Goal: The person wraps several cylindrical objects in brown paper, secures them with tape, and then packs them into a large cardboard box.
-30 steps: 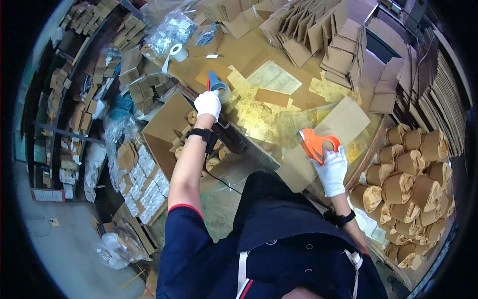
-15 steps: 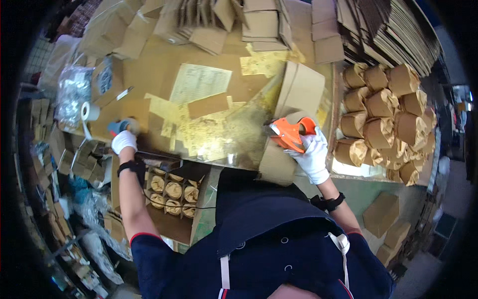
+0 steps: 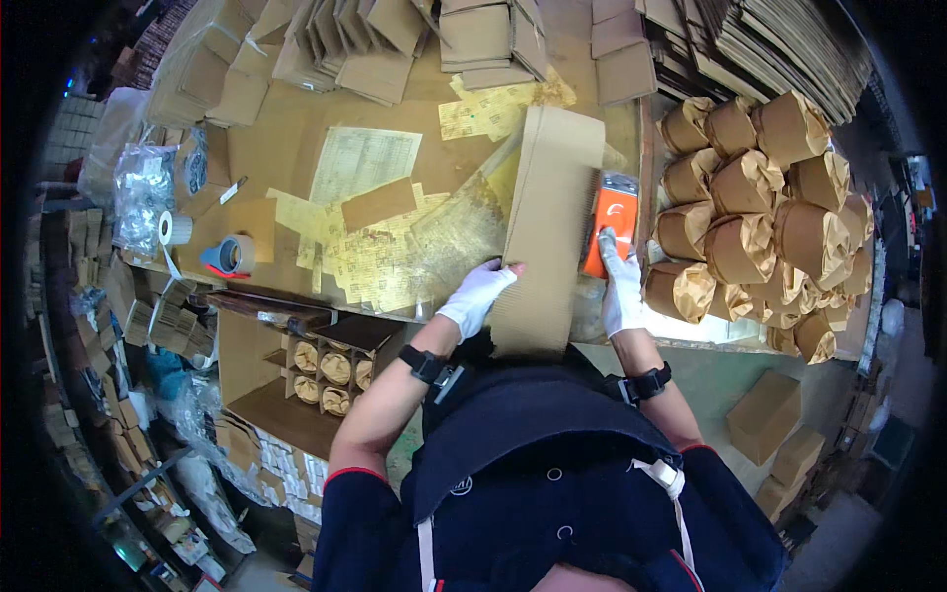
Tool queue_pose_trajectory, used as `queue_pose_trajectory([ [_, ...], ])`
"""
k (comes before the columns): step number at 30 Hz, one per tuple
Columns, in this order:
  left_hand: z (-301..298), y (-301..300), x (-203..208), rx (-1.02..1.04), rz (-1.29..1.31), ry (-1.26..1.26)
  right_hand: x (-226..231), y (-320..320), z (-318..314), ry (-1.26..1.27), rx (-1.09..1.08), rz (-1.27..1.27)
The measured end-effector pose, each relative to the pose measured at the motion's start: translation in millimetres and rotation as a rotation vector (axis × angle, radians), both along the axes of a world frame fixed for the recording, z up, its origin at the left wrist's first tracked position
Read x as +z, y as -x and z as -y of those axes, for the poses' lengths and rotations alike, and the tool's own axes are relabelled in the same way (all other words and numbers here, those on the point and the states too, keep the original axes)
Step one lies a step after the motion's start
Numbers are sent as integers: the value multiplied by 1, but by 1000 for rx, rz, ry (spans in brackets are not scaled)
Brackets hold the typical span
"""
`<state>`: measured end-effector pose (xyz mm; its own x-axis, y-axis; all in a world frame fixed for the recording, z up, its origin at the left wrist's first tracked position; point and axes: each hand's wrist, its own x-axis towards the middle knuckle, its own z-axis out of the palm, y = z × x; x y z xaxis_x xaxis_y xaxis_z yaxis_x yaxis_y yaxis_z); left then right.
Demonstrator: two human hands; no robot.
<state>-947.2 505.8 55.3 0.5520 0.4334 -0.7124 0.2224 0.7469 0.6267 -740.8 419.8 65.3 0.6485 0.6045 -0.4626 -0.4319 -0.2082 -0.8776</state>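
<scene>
Worn, yellow-brown desk (image 3: 266,158) surface fills the middle of the view, with stacks of folded brown cardboard (image 3: 380,74) along its far side. One long, flat strip of brown cardboard (image 3: 554,197) lies lengthwise in front of the person, its near end at the desk's edge, close to the dark apron (image 3: 552,434).

At its left edge is the white-gloved left hand (image 3: 478,296), fingers held together and their tips touching the cardboard; whether they pinch it from beneath, I cannot tell. Just beyond its right edge, the white-gloved right hand (image 3: 621,291) has its fingers closed around an orange handheld tape dispenser (image 3: 616,222), thumb on top and metal end pointing away from the person.

Printed paper sheets (image 3: 365,166) lie left of the strip. Farther left sit a blue tape dispenser with a red edge (image 3: 232,257) and a white paper roll (image 3: 176,228). Brown-paper-wrapped bundles (image 3: 740,247) are piled at the right, well apart from the left hand. Below the desk's left side, an open cardboard box (image 3: 258,340) holds similar wrapped pieces in divided compartments.
</scene>
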Motion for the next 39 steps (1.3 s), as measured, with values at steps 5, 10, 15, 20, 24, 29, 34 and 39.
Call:
queue_pose_trajectory([
  [5,2,-7,-4,-4,1,112,-3,-6,-5,71,93,25],
  [10,-26,33,13,92,-7,133,1,-30,-28,398,348,907],
  [15,-62,107,43,291,-199,133,-17,-72,-40,658,474,1551],
  [20,-115,235,-18,121,-452,-234,92,-97,-18,183,415,1615],
  [24,-92,193,25,-194,-1120,-981,188,-172,36,630,-190,1907],
  [29,-60,112,51,-616,-1349,-1260,197,-232,89,1354,214,1870],
  [34,-62,141,44,-464,-1280,-1229,174,-277,81,974,266,1528],
  [39,-48,79,126,-512,-1245,-1062,233,-280,112,335,157,1472],
])
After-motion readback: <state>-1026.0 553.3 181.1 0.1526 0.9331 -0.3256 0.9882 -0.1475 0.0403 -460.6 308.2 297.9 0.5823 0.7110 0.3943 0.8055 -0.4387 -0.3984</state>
